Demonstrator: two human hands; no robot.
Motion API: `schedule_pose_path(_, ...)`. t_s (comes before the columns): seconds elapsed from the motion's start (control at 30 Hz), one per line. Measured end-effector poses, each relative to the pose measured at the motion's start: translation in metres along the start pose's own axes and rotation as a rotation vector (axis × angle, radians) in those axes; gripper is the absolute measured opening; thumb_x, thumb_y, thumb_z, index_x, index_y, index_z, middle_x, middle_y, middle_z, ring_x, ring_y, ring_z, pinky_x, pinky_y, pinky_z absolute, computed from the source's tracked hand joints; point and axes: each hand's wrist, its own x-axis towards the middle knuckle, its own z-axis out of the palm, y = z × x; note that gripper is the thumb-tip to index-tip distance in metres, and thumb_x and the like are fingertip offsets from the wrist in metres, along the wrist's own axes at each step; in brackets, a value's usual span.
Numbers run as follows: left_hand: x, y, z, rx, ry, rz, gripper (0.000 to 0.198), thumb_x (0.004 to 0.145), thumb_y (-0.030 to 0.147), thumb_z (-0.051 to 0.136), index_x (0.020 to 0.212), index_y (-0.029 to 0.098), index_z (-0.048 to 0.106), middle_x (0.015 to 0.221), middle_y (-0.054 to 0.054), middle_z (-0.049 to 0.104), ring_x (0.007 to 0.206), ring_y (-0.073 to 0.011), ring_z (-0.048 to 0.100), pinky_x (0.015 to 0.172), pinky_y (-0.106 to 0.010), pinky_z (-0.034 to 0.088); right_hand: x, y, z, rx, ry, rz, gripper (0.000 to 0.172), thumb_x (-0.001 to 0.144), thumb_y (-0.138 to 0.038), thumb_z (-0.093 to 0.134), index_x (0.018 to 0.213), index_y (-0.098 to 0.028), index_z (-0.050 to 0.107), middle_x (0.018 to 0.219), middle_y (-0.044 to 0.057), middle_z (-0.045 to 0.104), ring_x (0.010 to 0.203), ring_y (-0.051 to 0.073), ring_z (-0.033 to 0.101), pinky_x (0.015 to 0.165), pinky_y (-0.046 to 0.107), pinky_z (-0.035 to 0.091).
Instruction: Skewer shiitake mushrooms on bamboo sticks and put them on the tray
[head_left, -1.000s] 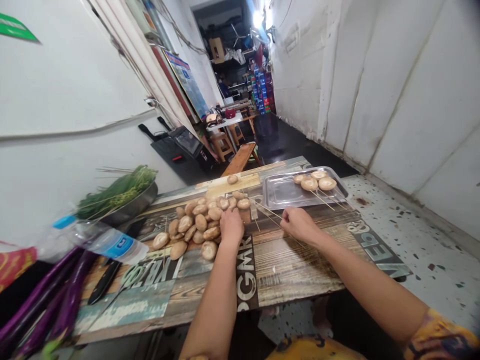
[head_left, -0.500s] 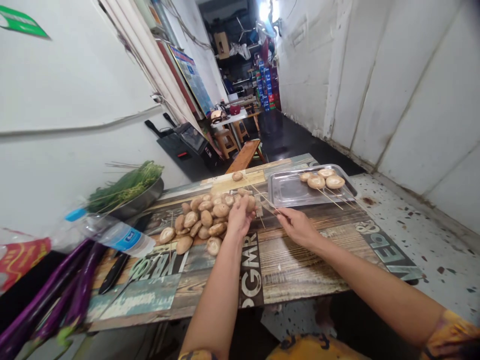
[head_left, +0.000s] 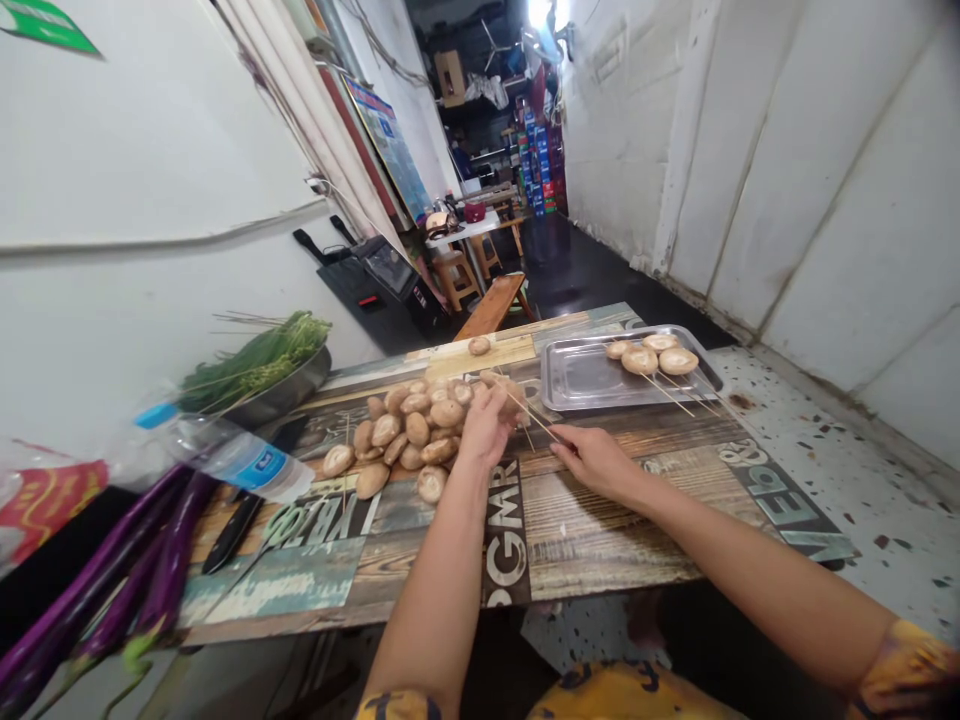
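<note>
The grip of the left hand (head_left: 486, 425) is shown closed on a mushroom (head_left: 510, 389), which is held at the fingertips just above the worktop (head_left: 600, 520), at the right edge of the mushroom pile (head_left: 409, 435). The grip of the right hand (head_left: 592, 457) is closed on the near end of a thin wooden skewer (head_left: 534, 415); the skewer is slanted up and to the left, and its far tip is seen at the held mushroom. Whether the tip has entered the cap cannot be told. Both hands are placed close together near the middle of the worktop.

A single loose mushroom (head_left: 479, 345) is seen at the far edge. A metal tray (head_left: 585, 380) is set to the far right, and three skewered mushrooms (head_left: 646, 358) are laid in its far right corner. At the left, a plastic bottle (head_left: 240, 460) is lying on its side, with a knife (head_left: 232, 530) beside it, purple eggplants (head_left: 112, 610) nearer, and a metal bowl of greens (head_left: 259, 368) farther back.
</note>
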Motion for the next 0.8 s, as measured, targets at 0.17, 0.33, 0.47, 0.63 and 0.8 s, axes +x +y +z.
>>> schedule_pose_path(0.17, -0.003, 0.001, 0.005, -0.078, -0.071, -0.106, 0.013, 0.083, 0.023, 0.062, 0.088, 0.012, 0.063, 0.084, -0.009, 0.067, 0.058, -0.0075, 0.055, 0.048, -0.016, 0.041, -0.001, 0.003, 0.002, 0.165, 0.212, -0.079, 0.037, 0.090, -0.025, 0.046, 0.123, -0.018, 0.062, 0.110, 0.006, 0.071, 0.094, 0.018, 0.067, 0.084, 0.028, 0.049)
schedule_pose_path(0.33, 0.002, 0.007, 0.001, -0.267, -0.003, -0.187, 0.013, 0.087, 0.026, 0.059, 0.088, 0.013, 0.062, 0.082, -0.007, 0.066, 0.054, -0.0056, 0.049, 0.043, -0.014, 0.037, -0.004, -0.002, -0.001, 0.143, 0.307, -0.078, 0.032, 0.089, -0.024, 0.047, 0.111, -0.021, 0.069, 0.108, 0.005, 0.072, 0.096, 0.018, 0.068, 0.088, 0.029, 0.050)
schedule_pose_path(0.47, 0.007, 0.012, -0.007, -0.361, 0.067, -0.174, 0.014, 0.088, 0.026, 0.056, 0.081, 0.015, 0.059, 0.072, -0.003, 0.061, 0.048, -0.0044, 0.043, 0.037, -0.014, 0.030, -0.008, -0.006, -0.003, 0.064, 0.262, -0.070, 0.031, 0.088, -0.023, 0.048, 0.109, -0.022, 0.071, 0.106, 0.004, 0.073, 0.094, 0.019, 0.069, 0.086, 0.030, 0.052)
schedule_pose_path(0.63, 0.009, 0.014, -0.013, -0.423, 0.104, -0.127, 0.013, 0.087, 0.025, 0.057, 0.077, 0.016, 0.056, 0.064, 0.001, 0.056, 0.045, -0.0041, 0.041, 0.036, -0.014, 0.029, -0.013, -0.008, -0.003, -0.009, 0.205, -0.087, 0.032, 0.090, -0.024, 0.047, 0.113, -0.024, 0.069, 0.109, 0.003, 0.072, 0.095, 0.018, 0.069, 0.085, 0.028, 0.052)
schedule_pose_path(0.8, 0.010, 0.012, -0.011, -0.418, 0.205, -0.126, 0.017, 0.088, 0.030, 0.056, 0.083, 0.015, 0.062, 0.072, -0.003, 0.064, 0.058, -0.0093, 0.057, 0.048, -0.018, 0.046, -0.013, -0.006, -0.001, -0.045, 0.228, -0.117, 0.032, 0.091, -0.025, 0.046, 0.113, -0.023, 0.069, 0.108, 0.004, 0.072, 0.095, 0.018, 0.069, 0.082, 0.027, 0.052)
